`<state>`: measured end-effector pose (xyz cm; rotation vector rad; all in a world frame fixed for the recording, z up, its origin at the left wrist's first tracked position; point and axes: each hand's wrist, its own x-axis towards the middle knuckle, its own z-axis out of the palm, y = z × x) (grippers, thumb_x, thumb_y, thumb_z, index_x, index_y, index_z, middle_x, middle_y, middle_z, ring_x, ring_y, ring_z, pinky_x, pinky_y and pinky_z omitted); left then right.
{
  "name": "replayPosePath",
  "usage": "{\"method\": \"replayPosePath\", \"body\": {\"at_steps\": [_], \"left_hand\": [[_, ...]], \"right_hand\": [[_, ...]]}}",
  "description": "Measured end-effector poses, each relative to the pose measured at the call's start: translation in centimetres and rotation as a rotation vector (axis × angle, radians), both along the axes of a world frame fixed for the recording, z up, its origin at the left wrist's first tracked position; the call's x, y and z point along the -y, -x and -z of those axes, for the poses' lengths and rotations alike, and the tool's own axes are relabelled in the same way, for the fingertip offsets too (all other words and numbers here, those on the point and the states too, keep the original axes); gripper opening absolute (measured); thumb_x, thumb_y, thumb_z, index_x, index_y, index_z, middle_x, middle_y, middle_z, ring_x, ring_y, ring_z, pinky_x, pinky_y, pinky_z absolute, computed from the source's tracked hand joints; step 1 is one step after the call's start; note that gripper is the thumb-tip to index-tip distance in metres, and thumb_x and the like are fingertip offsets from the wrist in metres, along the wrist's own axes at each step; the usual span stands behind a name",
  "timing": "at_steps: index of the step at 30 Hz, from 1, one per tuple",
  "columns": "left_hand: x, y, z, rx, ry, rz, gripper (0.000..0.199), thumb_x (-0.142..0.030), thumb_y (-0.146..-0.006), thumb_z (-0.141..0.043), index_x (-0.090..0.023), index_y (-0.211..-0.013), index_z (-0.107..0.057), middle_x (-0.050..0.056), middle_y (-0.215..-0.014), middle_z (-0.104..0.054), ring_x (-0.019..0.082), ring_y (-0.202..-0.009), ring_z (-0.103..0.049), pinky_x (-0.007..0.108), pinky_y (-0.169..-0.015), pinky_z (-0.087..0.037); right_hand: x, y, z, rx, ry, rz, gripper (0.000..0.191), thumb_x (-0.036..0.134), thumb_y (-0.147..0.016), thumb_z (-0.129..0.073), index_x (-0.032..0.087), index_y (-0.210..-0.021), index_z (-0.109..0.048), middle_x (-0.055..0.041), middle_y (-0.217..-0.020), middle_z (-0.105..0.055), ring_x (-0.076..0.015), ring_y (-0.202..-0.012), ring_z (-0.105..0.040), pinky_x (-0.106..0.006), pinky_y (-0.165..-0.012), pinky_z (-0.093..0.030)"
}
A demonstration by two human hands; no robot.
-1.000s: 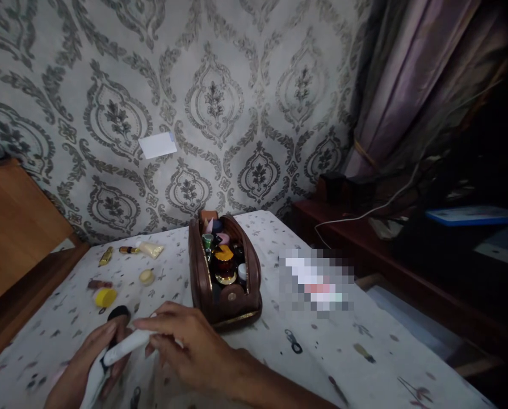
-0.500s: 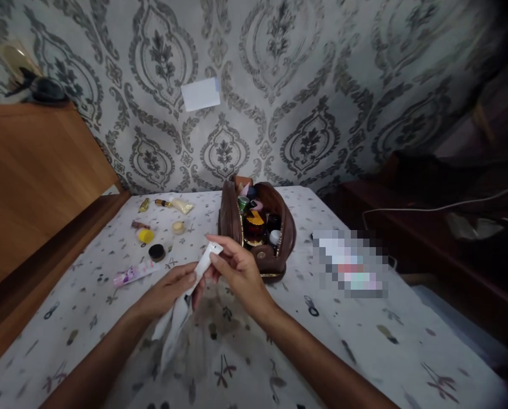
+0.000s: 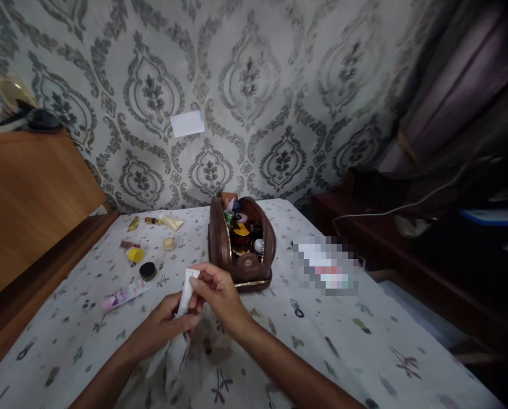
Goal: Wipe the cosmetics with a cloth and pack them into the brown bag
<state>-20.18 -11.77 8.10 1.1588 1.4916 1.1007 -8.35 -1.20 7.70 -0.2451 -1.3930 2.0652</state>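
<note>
A slim white tube (image 3: 187, 289) stands nearly upright between my two hands above the cloth. My right hand (image 3: 215, 287) pinches its flat upper end between thumb and fingers. Lower down, my left hand (image 3: 168, 324) is closed around the tube and a crumpled white wipe (image 3: 177, 355), which hangs below the fingers. The tube's lower end is hidden by hand and wipe. Just beyond my right hand sits an open brown cosmetic bag (image 3: 219, 244), packed with small jars and bottles.
Left of the bag lie a pink-white tube (image 3: 124, 296), a black-lidded jar (image 3: 147, 271), a yellow cap (image 3: 135, 254), a small cream jar (image 3: 169, 243) and a cream tube (image 3: 172, 222). A blurred-out item (image 3: 326, 264) lies right. A wooden panel (image 3: 36, 176) borders the left.
My view has shifted, so the bag and small items appear lower and further left. The white tube is now more upright, still held by both hands.
</note>
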Motion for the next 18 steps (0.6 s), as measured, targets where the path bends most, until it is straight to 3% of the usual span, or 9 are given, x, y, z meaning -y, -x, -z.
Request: {"method": "replayPosePath", "body": {"at_steps": [9,13,18], "left_hand": [[1.1,0.8,0.9,-0.257,0.050,-0.037,0.036,-0.050,-0.070,-0.072,-0.017,-0.083,-0.062,0.001,-0.076,-0.057,0.019,-0.074,-0.052,0.028,-0.067,-0.045],[1.2,0.7,0.9,-0.516,0.049,-0.055,0.025,-0.043,-0.072,-0.069,-0.019,-0.076,-0.064,0.001,-0.072,-0.065,0.022,-0.074,-0.057,0.029,-0.068,-0.047],[0.5,0.0,-0.2,-0.696,-0.120,-0.138,0.018,-0.040,-0.068,-0.068,-0.023,-0.067,-0.062,0.001,-0.065,-0.069,0.025,-0.065,-0.062,0.032,-0.067,-0.051]], "right_hand": [[1.4,-0.1,0.2,0.011,-0.034,0.016,0.047,0.060,-0.073,-0.070,0.015,-0.086,-0.061,0.0044,-0.054,-0.058,-0.0069,-0.041,-0.047,-0.019,-0.043,-0.039],[2.0,-1.0,-0.8,0.093,-0.153,0.130,0.028,0.044,-0.078,-0.067,0.017,-0.074,-0.056,0.0048,-0.054,-0.055,-0.0080,-0.046,-0.049,-0.019,-0.046,-0.039],[2.7,-1.8,-1.7,0.177,-0.388,0.355,0.013,0.021,-0.077,-0.060,0.020,-0.065,-0.054,0.0049,-0.055,-0.053,-0.0097,-0.052,-0.050,-0.019,-0.049,-0.035]]}}
